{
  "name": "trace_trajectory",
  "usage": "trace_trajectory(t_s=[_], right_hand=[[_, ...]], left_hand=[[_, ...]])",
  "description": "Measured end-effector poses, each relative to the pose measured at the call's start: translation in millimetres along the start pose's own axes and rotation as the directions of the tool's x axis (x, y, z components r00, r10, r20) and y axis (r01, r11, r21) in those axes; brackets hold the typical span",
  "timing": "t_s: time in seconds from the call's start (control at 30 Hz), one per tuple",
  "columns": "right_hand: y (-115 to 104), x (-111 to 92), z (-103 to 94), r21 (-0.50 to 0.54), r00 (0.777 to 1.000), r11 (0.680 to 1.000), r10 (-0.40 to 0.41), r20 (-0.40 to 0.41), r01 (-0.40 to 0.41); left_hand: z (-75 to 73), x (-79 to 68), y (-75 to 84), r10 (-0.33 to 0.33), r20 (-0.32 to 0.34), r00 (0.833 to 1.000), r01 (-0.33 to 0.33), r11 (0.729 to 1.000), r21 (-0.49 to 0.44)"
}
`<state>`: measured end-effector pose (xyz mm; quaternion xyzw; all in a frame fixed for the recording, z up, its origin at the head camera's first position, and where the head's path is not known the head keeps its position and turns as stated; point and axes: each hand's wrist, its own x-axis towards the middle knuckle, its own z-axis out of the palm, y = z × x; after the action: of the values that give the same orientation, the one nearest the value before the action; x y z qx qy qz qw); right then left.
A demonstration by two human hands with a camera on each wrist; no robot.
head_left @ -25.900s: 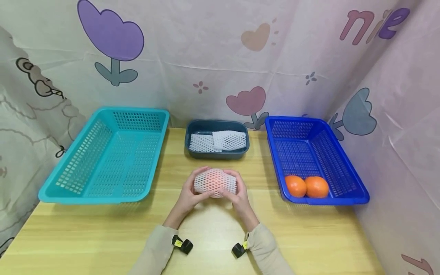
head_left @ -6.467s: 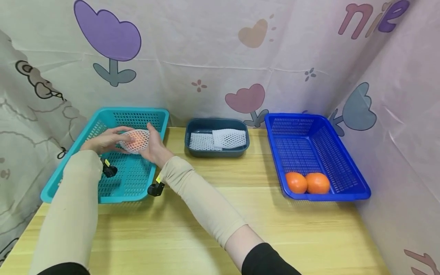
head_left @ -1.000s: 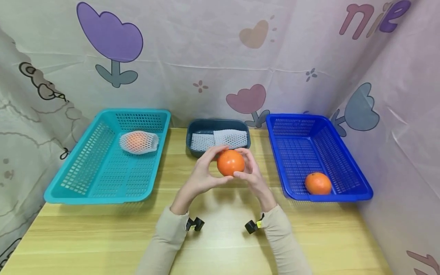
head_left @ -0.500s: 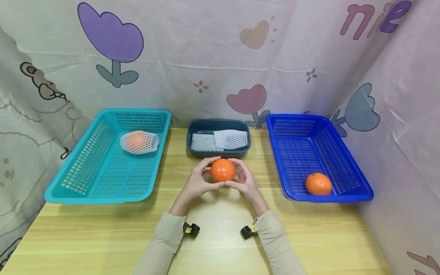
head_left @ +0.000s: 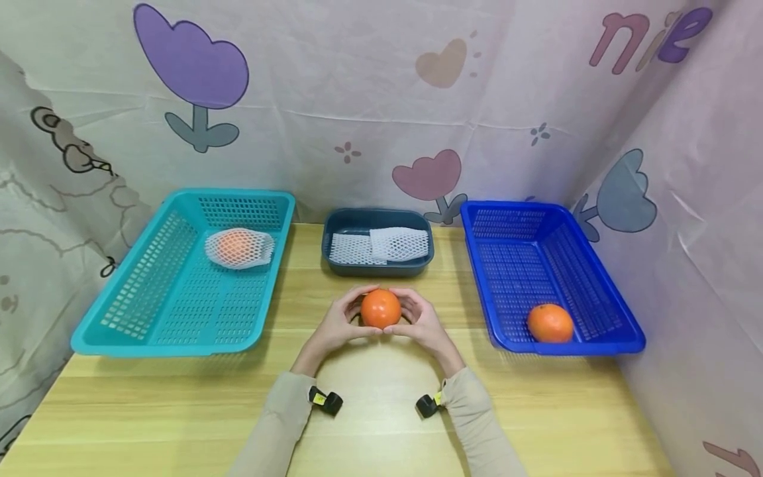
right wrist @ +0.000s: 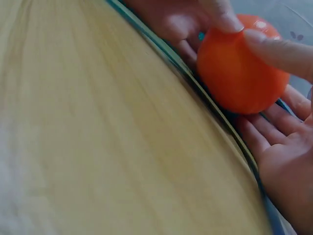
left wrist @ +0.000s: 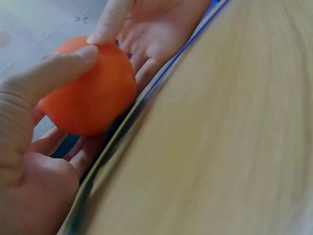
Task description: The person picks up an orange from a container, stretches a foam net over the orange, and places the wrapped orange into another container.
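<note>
Tabletop [head_left: 381,430] shows pale woodgrain beneath a held fruit [head_left: 381,309]; flowered cloth [head_left: 334,73] beyond.

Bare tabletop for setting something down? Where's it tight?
Free: wooden tabletop between turquoise plastic basket and left hand; between right hand and blue plastic basket; nearer than both baskets, outside the beige sleeves. Crowded: centre, both hands around the round orange fruit, dark blue-grey tray just behind.

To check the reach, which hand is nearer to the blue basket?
Right: the right hand is left of the blue basket, at the held fruit; the left hand, across the fruit, is farther left.
</note>
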<state>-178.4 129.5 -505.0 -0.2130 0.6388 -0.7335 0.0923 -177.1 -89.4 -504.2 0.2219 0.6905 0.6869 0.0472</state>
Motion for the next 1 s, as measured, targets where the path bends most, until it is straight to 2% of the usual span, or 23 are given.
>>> trace_trajectory(t_s=[0.23,0.4,0.47,0.77,0.83,0.9,1.0], right_hand=[[5.8,-1.3,0.9,-0.044,0.999,0.998,0.038,0.007,-0.038],[8.0,1.4,0.2,-0.077,0.999,0.997,0.033,0.013,-0.032],[8.6,2.6,-0.3,-0.091,0.999,0.995,0.028,0.019,-0.026],[3.9,3.8,-1.2,-0.092,0.999,0.996,0.020,0.043,-0.016],[-1.5,5.1,-3.0,-0.080,1.000,0.997,-0.019,0.014,0.020],[-8.3,9.6,-4.6,-0.099,0.995,0.991,-0.091,-0.043,0.087],[-22.3,25.0,-6.4,-0.199,0.962,0.963,-0.216,-0.165,0.182]], left_hand=[[1.5,-4.0,-5.8,-0.043,-0.008,0.999,0.043,0.995,0.095],[2.5,-4.9,11.2,-0.042,0.004,0.999,0.041,0.994,0.103],[2.9,-5.1,18.7,-0.023,0.006,1.000,0.022,0.994,0.105],[3.0,-6.2,22.0,0.011,0.004,1.000,-0.012,0.990,0.143],[4.0,-5.7,21.3,0.017,0.004,1.000,-0.017,0.990,0.139],[5.1,-5.6,20.5,0.020,-0.001,1.000,-0.020,0.991,0.134],[5.5,-5.7,19.6,0.038,-0.006,0.999,-0.037,0.990,0.134]])
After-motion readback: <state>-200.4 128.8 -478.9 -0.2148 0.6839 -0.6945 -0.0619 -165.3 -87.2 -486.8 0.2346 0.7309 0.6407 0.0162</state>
